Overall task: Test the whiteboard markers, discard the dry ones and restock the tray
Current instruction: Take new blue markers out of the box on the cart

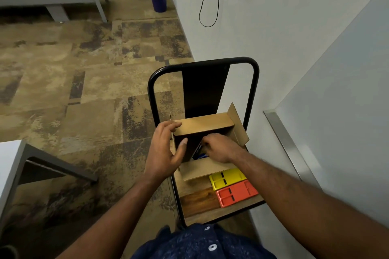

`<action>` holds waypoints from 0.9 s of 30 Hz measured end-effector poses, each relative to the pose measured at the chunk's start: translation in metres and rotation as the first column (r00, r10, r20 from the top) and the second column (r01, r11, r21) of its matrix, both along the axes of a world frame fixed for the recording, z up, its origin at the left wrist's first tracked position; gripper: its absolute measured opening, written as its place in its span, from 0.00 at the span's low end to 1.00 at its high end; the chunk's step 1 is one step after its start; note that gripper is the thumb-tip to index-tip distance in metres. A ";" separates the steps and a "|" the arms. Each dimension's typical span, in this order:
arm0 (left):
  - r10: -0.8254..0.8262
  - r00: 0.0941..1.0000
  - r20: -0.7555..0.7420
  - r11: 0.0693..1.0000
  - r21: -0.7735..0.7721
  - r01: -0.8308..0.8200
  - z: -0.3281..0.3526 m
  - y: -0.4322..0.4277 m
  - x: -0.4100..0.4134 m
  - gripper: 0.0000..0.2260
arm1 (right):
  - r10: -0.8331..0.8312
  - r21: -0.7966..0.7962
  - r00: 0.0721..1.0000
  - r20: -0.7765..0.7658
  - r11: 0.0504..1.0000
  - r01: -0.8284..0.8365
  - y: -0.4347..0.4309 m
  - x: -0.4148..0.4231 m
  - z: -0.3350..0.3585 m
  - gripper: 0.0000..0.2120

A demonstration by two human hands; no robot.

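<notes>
Fingers (pixel 207 143) of right hand (pixel 221 149) curl beside blue pack (pixel 201 155) in box (pixel 204 125).

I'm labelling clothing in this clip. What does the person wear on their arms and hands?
Nothing: the left hand and right hand are gloveless, with no watch or rings visible, and both forearms are sleeveless. The shirt is dark blue, patterned, with white buttons.

— What do we wear?
— We wear a dark navy cloth shirt (pixel 189 244) flecked with tiny pale dots.
— And its front?
— We count two round white buttons (pixel 212 247) there. Our left forearm (pixel 117 206) and right forearm (pixel 294 187) show bare down to the left hand (pixel 166 149) and right hand (pixel 219 147); fine hair shows on the right one.
</notes>
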State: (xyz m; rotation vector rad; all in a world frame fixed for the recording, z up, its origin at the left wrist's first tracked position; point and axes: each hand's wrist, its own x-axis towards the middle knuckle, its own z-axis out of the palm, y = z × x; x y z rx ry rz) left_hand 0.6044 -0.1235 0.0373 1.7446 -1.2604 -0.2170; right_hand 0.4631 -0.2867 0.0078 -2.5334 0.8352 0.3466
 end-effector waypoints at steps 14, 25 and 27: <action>0.119 0.988 -0.103 0.992 0.055 -0.114 -0.011 0.008 0.016 0.17 | 0.176 0.071 0.952 -0.252 0.984 -0.163 -0.023 0.040 -0.041 0.34; 0.166 0.980 -0.111 0.982 0.106 -0.155 -0.019 0.014 0.028 0.18 | 0.280 0.170 0.890 -0.361 0.958 -0.232 -0.035 0.046 -0.037 0.27; 0.174 0.978 -0.111 0.981 0.107 -0.163 -0.021 0.014 0.030 0.18 | 0.285 0.179 0.892 -0.351 0.955 -0.235 -0.036 0.045 -0.038 0.29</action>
